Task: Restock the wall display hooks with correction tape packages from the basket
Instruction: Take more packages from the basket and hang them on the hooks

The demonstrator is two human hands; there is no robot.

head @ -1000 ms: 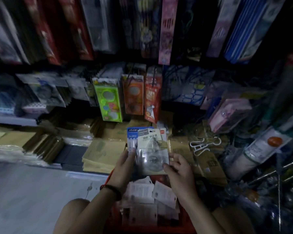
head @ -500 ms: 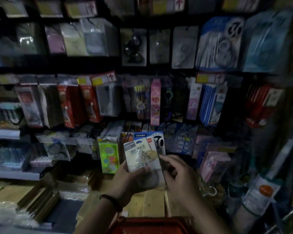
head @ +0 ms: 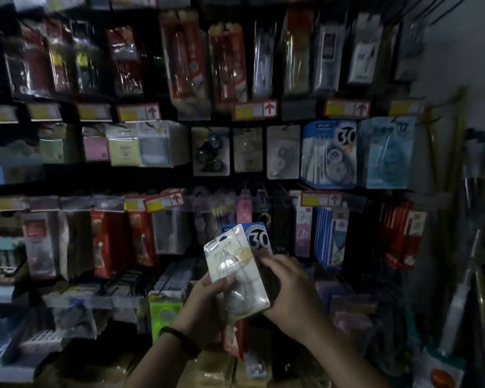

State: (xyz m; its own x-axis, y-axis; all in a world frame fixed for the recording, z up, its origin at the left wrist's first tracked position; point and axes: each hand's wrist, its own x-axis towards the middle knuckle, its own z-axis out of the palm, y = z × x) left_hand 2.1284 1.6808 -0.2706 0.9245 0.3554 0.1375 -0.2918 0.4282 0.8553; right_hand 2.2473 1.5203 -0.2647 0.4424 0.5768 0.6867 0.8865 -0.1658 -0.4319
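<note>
Up comes the view, off the basket, which drops out of frame, and the wall's correction tape row swings into sight. The two packages rise with it: pale blister package in front, blue "30" package behind. The left hand has its grip clamped low on them, and the right hand curls round their right edge. Matching hanging blue stock waits upper right, so hooking looks next.

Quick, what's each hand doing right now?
Left hand: holding the clear correction tape package.
Right hand: gripping the blue correction tape package behind it.
</note>
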